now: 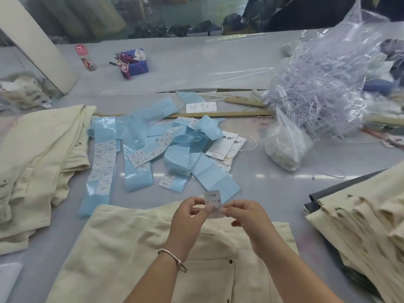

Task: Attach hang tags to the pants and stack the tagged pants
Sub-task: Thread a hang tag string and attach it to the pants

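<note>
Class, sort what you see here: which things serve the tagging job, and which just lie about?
Job: size sticker pinched by left hand and right hand; cream pants; hang tags; blue sticker strips; folded stack.

Lying about: pink bottle; purple box; plastic tangle.
</note>
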{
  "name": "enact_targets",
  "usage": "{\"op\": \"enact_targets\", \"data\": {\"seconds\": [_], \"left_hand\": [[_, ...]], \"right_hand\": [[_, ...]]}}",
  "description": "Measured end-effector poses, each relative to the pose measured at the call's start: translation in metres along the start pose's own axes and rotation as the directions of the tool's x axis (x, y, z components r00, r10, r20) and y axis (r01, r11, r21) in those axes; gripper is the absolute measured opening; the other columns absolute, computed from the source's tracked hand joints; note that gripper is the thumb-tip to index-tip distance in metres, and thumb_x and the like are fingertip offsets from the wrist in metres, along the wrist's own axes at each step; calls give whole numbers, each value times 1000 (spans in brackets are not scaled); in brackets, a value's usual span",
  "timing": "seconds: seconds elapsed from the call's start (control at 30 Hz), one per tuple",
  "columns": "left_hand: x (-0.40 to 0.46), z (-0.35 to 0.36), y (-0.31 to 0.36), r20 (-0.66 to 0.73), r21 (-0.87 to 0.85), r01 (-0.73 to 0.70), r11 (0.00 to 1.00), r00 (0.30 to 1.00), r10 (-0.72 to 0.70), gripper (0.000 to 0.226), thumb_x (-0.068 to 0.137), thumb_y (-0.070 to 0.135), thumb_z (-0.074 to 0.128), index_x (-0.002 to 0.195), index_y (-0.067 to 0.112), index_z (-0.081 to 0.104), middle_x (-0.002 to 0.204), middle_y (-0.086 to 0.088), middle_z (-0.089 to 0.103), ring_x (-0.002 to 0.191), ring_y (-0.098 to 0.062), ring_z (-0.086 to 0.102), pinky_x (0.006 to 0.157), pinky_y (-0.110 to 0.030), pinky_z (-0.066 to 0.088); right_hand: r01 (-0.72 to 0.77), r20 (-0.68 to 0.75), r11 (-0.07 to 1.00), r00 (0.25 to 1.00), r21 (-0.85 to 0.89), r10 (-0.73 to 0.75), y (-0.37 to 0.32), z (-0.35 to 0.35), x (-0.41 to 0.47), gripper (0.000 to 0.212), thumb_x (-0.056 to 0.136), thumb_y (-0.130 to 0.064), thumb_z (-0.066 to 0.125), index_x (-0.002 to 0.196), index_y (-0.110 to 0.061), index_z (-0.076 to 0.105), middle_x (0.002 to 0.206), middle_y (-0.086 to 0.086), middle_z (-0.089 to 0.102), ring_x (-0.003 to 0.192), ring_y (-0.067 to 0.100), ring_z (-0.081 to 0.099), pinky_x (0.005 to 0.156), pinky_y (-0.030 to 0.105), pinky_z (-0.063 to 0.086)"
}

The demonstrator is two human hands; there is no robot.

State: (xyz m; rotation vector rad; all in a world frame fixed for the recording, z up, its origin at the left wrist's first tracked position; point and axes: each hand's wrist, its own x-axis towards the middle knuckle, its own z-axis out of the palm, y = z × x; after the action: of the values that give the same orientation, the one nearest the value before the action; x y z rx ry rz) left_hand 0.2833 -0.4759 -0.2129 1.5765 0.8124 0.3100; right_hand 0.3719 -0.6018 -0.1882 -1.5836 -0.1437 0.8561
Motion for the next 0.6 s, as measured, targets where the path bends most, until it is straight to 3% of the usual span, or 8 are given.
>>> {"op": "enact_targets", "data": {"seconds": [0.17, 0.27, 0.33, 0.4, 0.47, 0.6], "left_hand": [[21, 1, 1, -67, -8, -56, 998, 996, 56, 5, 83, 11, 73, 80, 13, 70, 105, -5, 66, 91, -18, 64, 85, -33, 50], [39, -1, 3, -208, -65, -70, 995, 977, 55, 9, 85, 13, 72, 78, 17, 67, 106, -11, 66, 83, -17, 61, 81, -32, 50], [52, -5, 4, -270, -100, -85, 991, 961, 55, 7, 86, 16, 72, 81, 20, 67, 106, -15, 66, 81, -16, 62, 79, -29, 50], [62, -6, 5, -256, -130, -89, 987, 965, 54, 8, 86, 18, 72, 85, 25, 67, 109, -13, 65, 81, -11, 61, 81, -28, 50], [68, -4, 4, -210, -167, -74, 983, 977, 38, 17, 86, 18, 71, 95, 31, 65, 119, -9, 61, 89, -10, 62, 90, -35, 51], [81, -5, 1, -140, -203, -67, 977, 989, 38, 31, 87, 13, 69, 104, 37, 64, 132, -5, 54, 106, -11, 60, 101, -43, 48]], "right_hand": [[-7, -18, 1000, 1000, -1, 7, 0, 0, 30, 11, 80, -12, 72, 72, -18, 75, 73, -6, 71, 69, 5, 59, 64, 21, 44], [164, -209, 980, 960, -116, -185, 1, 2, 65, 14, 82, -10, 69, 93, -19, 69, 86, -3, 67, 72, 8, 58, 59, 11, 44], [257, -289, 891, 881, -374, -376, -3, 0, 100, 21, 84, -12, 67, 103, -19, 62, 94, -4, 64, 79, 12, 57, 67, 15, 46], [269, -204, 698, 833, -663, -514, -11, 0, 139, 31, 86, -19, 66, 116, -17, 59, 109, -2, 62, 97, 17, 55, 83, 28, 45], [251, -48, 442, 826, -861, -562, -21, 2, 177, 42, 89, -30, 63, 128, -14, 53, 124, 3, 58, 114, 23, 51, 93, 35, 40], [154, 154, -38, 871, -987, -467, -38, 6, 229, 44, 90, -48, 56, 120, -16, 55, 119, 4, 59, 112, 26, 52, 89, 38, 39]]}}
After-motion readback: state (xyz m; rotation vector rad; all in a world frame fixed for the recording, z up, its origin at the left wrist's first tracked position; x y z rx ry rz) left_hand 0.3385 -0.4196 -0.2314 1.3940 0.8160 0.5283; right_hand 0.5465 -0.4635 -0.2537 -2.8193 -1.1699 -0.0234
